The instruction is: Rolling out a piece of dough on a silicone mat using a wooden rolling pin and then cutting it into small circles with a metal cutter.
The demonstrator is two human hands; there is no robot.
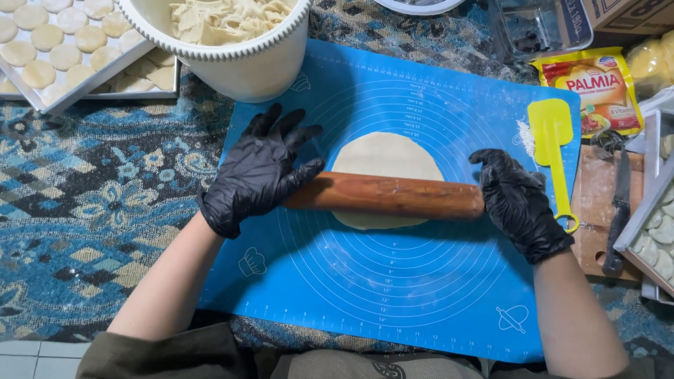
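Observation:
A brown wooden rolling pin (386,196) lies across a flat round sheet of pale dough (385,158) on a blue baking mat (393,281). My left hand (258,172), in a black glove, rests flat on the pin's left end with fingers spread. Also gloved in black, my right hand (516,200) presses on the pin's right end with its fingers curled over it. Dough shows above and a little below the pin.
A white tub (239,67) of dough scraps stands at the mat's far left corner, beside a tray (63,91) of cut dough rounds. A yellow spatula (551,147), a yellow packet (597,88), a knife (618,210) on a wooden board and another tray (660,224) lie right.

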